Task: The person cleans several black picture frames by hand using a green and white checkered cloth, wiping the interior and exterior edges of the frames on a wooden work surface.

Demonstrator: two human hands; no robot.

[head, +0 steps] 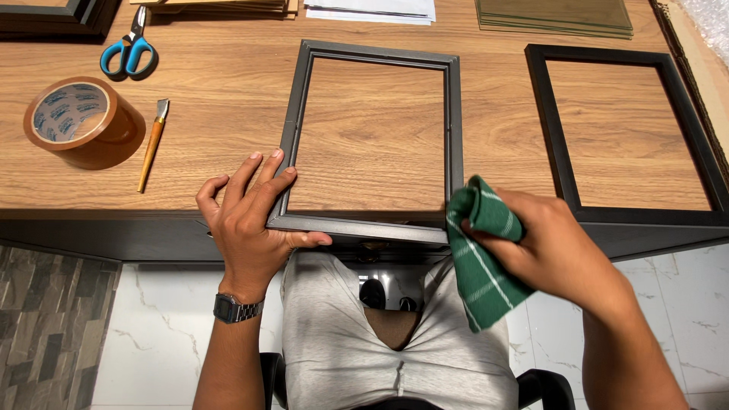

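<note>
The left hand [247, 228] pinches the near left corner of the grey frame [372, 144], fingers [258, 178] spread on top and thumb below. The right hand [550, 247] is closed round a green cloth [482, 262] at the near right corner. The frame overhangs the worktop [213, 99] edge; a hard wipe could tip it off.

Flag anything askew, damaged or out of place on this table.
Only the grey frame sits oddly: slightly skewed, its near edge overhanging the table, steadied by the left hand. The right hand holds a green cloth. No damage shows.
</note>
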